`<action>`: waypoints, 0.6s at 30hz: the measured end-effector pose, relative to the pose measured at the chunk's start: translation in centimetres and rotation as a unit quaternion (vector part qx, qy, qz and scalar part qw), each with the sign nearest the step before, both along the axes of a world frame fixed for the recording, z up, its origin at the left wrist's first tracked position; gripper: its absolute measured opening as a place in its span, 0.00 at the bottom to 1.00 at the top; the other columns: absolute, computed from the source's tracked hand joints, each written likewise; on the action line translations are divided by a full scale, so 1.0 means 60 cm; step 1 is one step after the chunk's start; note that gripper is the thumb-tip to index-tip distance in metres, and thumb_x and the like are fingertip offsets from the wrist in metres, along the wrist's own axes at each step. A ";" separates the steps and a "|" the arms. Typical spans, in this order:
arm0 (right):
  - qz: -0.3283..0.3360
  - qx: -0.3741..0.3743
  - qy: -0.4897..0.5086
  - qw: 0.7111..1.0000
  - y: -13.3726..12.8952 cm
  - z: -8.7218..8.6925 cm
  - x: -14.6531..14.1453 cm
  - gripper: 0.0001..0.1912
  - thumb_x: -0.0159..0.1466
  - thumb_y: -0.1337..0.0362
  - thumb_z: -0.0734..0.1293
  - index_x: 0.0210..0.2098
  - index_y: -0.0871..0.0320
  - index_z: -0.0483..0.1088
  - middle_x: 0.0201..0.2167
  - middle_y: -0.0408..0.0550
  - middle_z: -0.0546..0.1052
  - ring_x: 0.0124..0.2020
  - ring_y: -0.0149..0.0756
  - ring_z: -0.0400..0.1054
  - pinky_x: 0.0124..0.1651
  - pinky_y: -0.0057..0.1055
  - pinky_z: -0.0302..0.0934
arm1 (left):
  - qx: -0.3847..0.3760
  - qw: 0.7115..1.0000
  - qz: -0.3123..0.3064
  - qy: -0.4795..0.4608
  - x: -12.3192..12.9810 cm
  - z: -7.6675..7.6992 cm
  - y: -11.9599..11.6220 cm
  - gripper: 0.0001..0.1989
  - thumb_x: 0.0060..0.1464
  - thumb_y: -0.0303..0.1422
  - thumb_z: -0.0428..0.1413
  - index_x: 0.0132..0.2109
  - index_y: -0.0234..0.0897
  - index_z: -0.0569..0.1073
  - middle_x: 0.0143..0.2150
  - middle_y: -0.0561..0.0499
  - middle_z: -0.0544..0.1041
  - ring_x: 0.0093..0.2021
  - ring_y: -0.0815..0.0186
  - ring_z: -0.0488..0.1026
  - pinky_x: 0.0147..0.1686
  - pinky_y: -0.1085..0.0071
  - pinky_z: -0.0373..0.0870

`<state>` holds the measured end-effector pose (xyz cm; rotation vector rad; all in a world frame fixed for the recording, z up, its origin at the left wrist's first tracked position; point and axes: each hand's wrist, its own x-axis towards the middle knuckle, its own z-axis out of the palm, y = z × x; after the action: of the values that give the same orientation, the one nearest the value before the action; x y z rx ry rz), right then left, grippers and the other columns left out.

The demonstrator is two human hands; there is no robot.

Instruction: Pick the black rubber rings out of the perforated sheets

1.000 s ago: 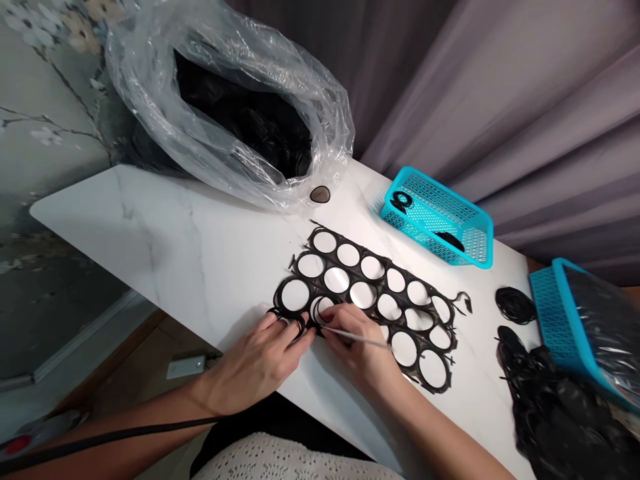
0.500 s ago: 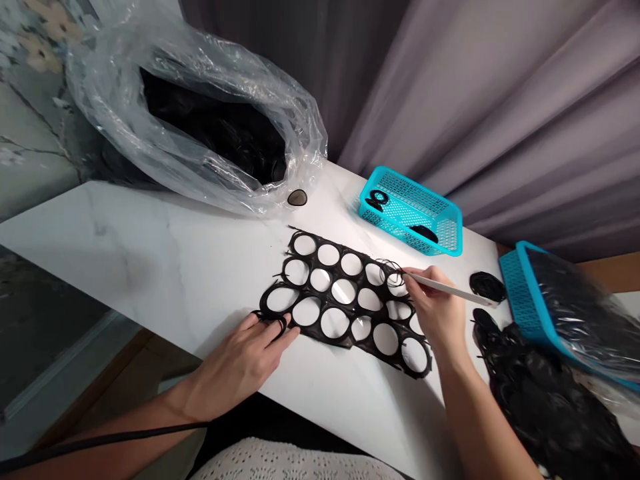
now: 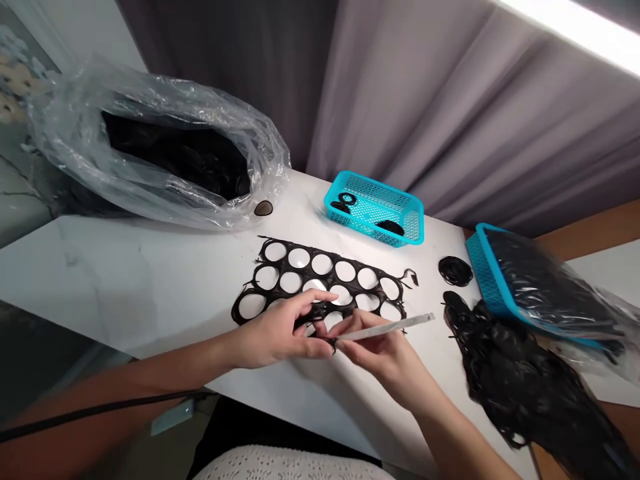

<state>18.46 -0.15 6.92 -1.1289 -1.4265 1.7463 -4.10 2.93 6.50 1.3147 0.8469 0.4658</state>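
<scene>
A black sheet with rows of round holes (image 3: 330, 267) lies on the white marbled table (image 3: 200, 280). Over its front part, my left hand (image 3: 280, 330) is curled around some thin black rings (image 3: 313, 313), with thumb and fingers close together. My right hand (image 3: 383, 350) pinches a thin, flat, pale strip-like tool (image 3: 400, 325). The tool's inner end meets the black material at my left fingertips. Both hands nearly touch there, and the exact contact is partly hidden by the fingers.
A large clear bag (image 3: 200, 107) of black material stands at the back left. A turquoise basket (image 3: 375, 233) holds a few black rings. To the right are a black coil (image 3: 455, 271), a black heap (image 3: 515, 373) and another turquoise basket (image 3: 487, 280).
My right hand has moved left and toward me with the tool, meeting my left hand. The left has lifted and shifted right with black rings. The whole view has shifted.
</scene>
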 end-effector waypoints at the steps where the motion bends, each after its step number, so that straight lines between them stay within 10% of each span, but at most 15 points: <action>1: -0.024 0.007 -0.006 1.000 0.005 -0.004 0.006 0.11 0.65 0.56 0.70 0.33 0.56 0.71 0.42 0.49 0.78 0.44 0.41 0.71 0.46 0.35 0.64 | -0.008 1.000 0.009 0.008 0.012 0.000 0.001 0.34 0.53 0.42 0.64 0.64 0.44 0.63 0.42 0.52 0.73 0.45 0.61 0.71 0.43 0.66 0.66; 6: -0.172 0.097 -0.068 0.978 0.026 -0.039 0.054 0.14 0.64 0.53 0.70 0.30 0.56 0.70 0.37 0.48 0.77 0.40 0.40 0.70 0.41 0.33 0.63 | -0.030 0.998 0.053 0.012 0.044 0.008 0.018 0.28 0.59 0.36 0.57 0.64 0.42 0.61 0.37 0.52 0.77 0.45 0.61 0.72 0.48 0.62 0.64; 11: -0.215 0.105 -0.002 0.971 0.028 -0.060 0.081 0.15 0.69 0.53 0.63 0.50 0.52 0.72 0.33 0.46 0.80 0.40 0.42 0.74 0.48 0.39 0.65 | -0.074 0.997 0.015 0.003 0.077 0.029 0.025 0.27 0.59 0.36 0.57 0.63 0.41 0.62 0.34 0.53 0.78 0.48 0.60 0.73 0.54 0.58 0.60; 18: -0.217 -0.131 0.186 0.949 0.013 -0.080 0.064 0.10 0.56 0.62 0.71 0.26 0.55 0.65 0.30 0.48 0.79 0.34 0.39 0.73 0.39 0.33 0.63 | -0.147 0.987 -0.025 -0.061 0.131 0.041 0.005 0.24 0.56 0.30 0.58 0.60 0.41 0.66 0.34 0.54 0.77 0.48 0.62 0.72 0.54 0.62 0.57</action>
<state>22.29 0.64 2.12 -1.0721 -0.6738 1.7345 3.75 3.23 8.97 1.0234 0.7461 0.3631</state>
